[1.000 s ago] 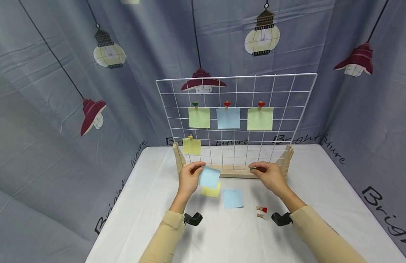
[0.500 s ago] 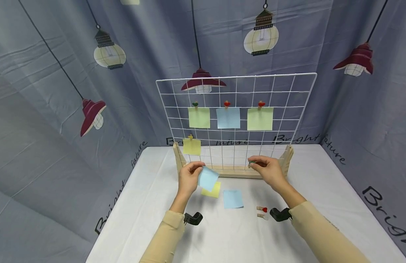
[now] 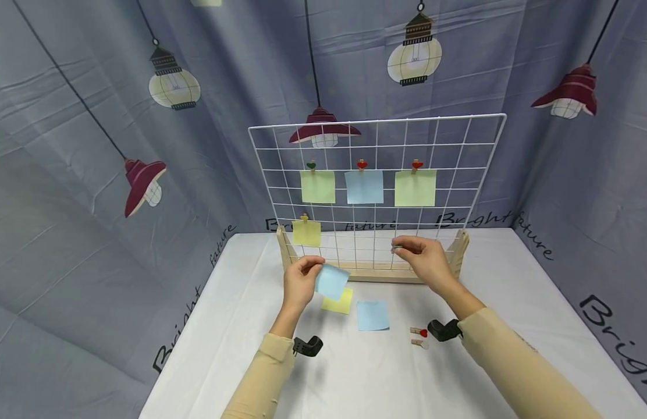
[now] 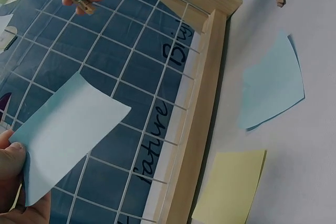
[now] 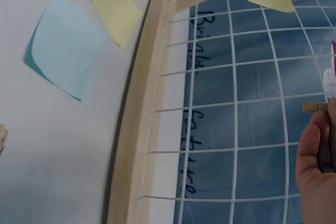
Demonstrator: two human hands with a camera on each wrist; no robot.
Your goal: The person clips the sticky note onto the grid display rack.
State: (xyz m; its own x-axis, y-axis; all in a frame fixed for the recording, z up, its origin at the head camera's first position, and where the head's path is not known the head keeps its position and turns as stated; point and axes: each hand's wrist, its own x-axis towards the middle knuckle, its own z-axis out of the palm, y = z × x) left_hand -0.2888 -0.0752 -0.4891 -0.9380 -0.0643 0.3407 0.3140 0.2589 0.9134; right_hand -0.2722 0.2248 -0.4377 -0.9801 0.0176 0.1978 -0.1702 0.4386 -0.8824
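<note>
The word "Bright" (image 3: 472, 219) and a word reading as "fature" (image 3: 533, 235) are recurring in dark script along the lower part of the grey-blue curtain (image 3: 82, 250), running down its left side, behind the white wire grid (image 3: 376, 121) and down its right side, where the last "Bright" is being cut off by the view's edge. Both wrist views are showing the same two words through the grid, while a small dark mark on the right sleeve (image 3: 517, 369) is proving too tiny to read.
</note>
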